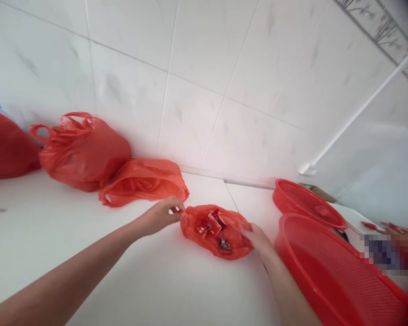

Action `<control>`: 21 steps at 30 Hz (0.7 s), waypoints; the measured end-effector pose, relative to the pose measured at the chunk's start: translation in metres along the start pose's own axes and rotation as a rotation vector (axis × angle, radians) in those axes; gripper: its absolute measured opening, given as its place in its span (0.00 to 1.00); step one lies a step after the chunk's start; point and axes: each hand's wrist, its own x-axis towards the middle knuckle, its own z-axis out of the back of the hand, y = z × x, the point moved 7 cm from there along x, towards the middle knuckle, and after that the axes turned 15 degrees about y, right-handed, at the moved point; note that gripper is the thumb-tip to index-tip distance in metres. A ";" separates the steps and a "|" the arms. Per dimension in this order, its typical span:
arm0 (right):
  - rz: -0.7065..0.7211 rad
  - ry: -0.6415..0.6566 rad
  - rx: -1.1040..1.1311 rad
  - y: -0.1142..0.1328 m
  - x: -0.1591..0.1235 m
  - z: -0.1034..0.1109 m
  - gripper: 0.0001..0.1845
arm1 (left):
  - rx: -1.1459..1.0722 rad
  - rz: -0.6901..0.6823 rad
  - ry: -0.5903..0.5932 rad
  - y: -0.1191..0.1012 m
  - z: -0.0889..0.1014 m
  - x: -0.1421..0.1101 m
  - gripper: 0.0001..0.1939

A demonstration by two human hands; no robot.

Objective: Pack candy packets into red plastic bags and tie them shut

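A red plastic bag [236, 231] lies with its mouth spread wide on the white table [149, 280]. Inside it are several small red packets [213, 225] and a darker one [225, 245]. My left hand [165, 213] pinches the bag's left edge between thumb and fingers. At the opposite edge, my right hand [261, 241] grips the rim, its thumb over the inner side and its fingers mostly hidden behind the plastic. Just beyond my left hand rests another red plastic bag [156, 174], its mouth open, looking nearly flat.
A full red bag [91, 154] with loop handles stands against the tiled wall [197, 113]; another red bag [7, 145] is at far left. On the right are a large red mesh basket [313, 267] and a second red basket [306, 203]. Another person's hand [404, 235] shows at the right edge.
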 end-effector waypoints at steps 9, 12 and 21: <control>0.294 0.199 0.775 0.068 -0.020 0.011 0.15 | -0.823 -0.145 -0.336 -0.055 0.078 -0.010 0.09; 0.294 0.195 0.679 0.085 -0.016 0.013 0.17 | -0.871 -0.260 -0.355 -0.080 0.091 -0.012 0.07; 0.110 0.071 0.132 0.092 -0.006 0.007 0.12 | -0.867 -0.284 -0.486 -0.072 0.118 -0.029 0.06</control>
